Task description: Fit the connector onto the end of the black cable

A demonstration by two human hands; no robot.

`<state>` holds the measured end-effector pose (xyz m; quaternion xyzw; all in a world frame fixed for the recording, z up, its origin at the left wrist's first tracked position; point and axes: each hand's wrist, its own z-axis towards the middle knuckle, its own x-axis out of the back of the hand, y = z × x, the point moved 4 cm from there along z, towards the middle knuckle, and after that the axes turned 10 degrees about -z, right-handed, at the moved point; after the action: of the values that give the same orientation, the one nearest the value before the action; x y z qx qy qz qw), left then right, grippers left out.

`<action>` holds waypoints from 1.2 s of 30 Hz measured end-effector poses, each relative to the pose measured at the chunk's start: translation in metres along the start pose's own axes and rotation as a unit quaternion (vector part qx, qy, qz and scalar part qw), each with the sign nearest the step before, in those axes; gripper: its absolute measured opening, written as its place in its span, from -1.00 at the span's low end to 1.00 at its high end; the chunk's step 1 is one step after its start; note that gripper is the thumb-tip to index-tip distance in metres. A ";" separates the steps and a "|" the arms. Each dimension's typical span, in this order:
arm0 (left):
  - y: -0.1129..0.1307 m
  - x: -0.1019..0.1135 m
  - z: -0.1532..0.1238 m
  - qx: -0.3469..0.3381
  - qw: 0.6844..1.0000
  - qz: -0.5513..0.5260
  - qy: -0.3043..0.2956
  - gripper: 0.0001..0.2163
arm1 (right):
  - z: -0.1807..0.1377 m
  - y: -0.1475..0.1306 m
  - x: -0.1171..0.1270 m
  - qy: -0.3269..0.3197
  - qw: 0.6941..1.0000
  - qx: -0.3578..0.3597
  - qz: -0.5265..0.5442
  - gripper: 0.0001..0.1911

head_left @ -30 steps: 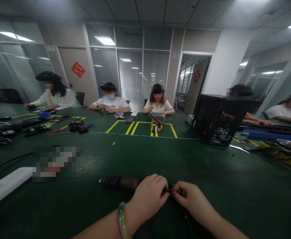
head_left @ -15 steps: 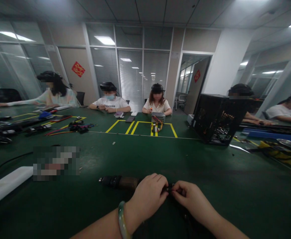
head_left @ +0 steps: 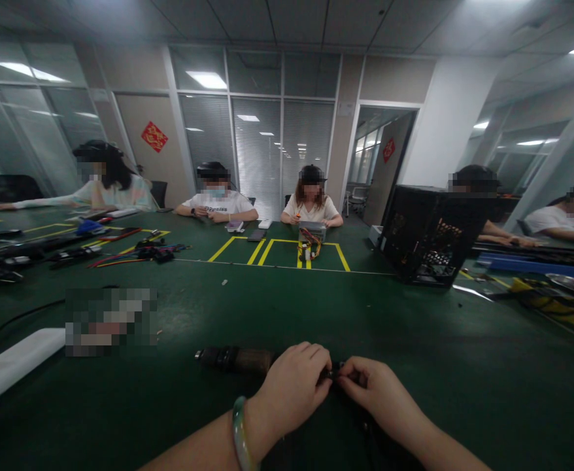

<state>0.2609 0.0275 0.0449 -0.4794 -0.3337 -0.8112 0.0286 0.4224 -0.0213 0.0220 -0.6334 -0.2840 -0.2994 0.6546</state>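
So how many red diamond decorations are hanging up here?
2: one red diamond-shaped paper decoration on the beige wall panel, left; the other on the open door, right. More may be hidden.

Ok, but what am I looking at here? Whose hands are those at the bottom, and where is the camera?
The camera sits on a person's head and looks forward and down, so you see what that person sees. The two bare hands at the bottom are their own: the left hand, with a green bracelet on the wrist, and the right hand. Both pinch a small dark piece between their fingertips; it is too small to tell what it is. A dark tube-shaped thing lies on the green table and runs under the left hand. Farther off are a white bar, bundles of coloured wires and a black computer case. Other people sit around the table, busy with their own things.
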 end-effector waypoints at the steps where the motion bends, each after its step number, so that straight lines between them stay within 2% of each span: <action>1: 0.000 0.000 0.000 0.003 1.000 0.000 0.001 -0.90 | 0.000 0.000 0.000 0.002 1.000 0.001 -0.002 -0.89; 7: 0.000 -0.001 -0.001 -0.009 1.000 0.004 -0.003 -0.93 | 0.001 0.000 -0.001 0.006 1.000 0.009 -0.002 -0.90; 13: -0.001 0.000 -0.002 0.005 1.000 0.004 0.005 -0.85 | 0.000 -0.002 0.001 -0.007 1.000 -0.005 0.006 -0.88; 19: 0.003 0.002 -0.001 -0.008 1.000 0.012 -0.010 -0.95 | 0.000 -0.003 0.001 0.001 1.000 0.004 0.001 -0.89; 23: 0.001 0.000 0.000 -0.021 1.000 0.011 -0.006 -0.93 | 0.000 -0.003 0.001 -0.006 1.000 0.000 -0.001 -0.88; 27: -0.002 -0.001 0.000 -0.006 1.000 0.005 0.006 -0.88 | 0.000 -0.003 0.001 -0.002 1.000 -0.006 -0.005 -0.88; 36: 0.001 -0.001 0.000 -0.020 1.000 -0.002 -0.001 -0.91 | -0.002 -0.006 0.003 0.002 1.000 0.001 -0.009 -0.89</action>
<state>0.2613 0.0265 0.0442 -0.4803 -0.3184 -0.8171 0.0175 0.4201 -0.0230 0.0280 -0.6294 -0.2885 -0.3066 0.6532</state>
